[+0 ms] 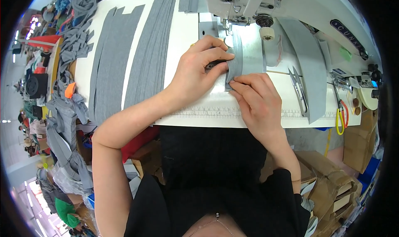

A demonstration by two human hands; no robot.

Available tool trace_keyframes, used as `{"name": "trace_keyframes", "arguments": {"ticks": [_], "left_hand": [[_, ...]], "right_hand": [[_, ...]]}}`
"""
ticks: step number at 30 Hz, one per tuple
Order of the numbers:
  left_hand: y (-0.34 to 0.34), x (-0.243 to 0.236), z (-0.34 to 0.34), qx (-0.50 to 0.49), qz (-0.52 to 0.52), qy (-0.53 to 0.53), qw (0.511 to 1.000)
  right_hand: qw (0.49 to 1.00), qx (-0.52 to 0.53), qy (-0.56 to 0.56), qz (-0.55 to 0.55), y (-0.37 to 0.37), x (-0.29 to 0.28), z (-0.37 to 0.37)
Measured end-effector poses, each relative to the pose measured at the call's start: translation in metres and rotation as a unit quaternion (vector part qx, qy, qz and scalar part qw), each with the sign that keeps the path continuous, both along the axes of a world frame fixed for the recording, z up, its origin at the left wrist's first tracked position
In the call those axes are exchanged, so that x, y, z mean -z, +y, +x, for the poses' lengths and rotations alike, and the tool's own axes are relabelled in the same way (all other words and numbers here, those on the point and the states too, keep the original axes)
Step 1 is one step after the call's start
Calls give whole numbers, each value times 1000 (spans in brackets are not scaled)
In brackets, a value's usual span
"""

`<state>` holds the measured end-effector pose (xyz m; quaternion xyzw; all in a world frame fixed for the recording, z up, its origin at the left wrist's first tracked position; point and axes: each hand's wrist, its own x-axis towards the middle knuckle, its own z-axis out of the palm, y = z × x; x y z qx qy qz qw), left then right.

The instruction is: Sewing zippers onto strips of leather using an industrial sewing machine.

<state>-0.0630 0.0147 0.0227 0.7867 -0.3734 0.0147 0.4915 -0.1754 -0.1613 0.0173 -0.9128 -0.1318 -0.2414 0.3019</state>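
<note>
A narrow grey fabric strip (pixel 236 62) lies below the needle area of a white sewing machine (pixel 224 4) and runs toward me. My left hand (pixel 203 64) pinches the strip's left edge between thumb and fingers, close to the presser foot (pixel 228 31). Nearer to me, my right hand (pixel 257 97) pinches the end of the same strip with thumb and forefinger. The strip's end looks folded there, though the fingertips partly cover it. A dark metal part shows behind the left fingers.
Long stacks of grey fabric strips (pixel 147 50) lie on the white table at left. Thread snips (pixel 298 91), a curved grey panel (pixel 311 70) and yellow-and-red-handled scissors (pixel 341 114) are at right. A printed ruler (pixel 199 113) lines the front edge. Cardboard boxes (pixel 328 174) stand below right.
</note>
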Motion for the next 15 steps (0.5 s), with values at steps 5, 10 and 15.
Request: {"name": "trace_keyframes", "arguments": {"ticks": [5,10,15], "left_hand": [[-2,-5,1,-9,16,9,1000],[-5,-3,5,-15,7,57,998],[-8,0,8,-28,-61,139,988]], "right_hand": [[999,3,32,-24,-1,-6,4],[999,6,19,-48,-6,-5,8],[998,8,34,-50,-6,-5,11]]}}
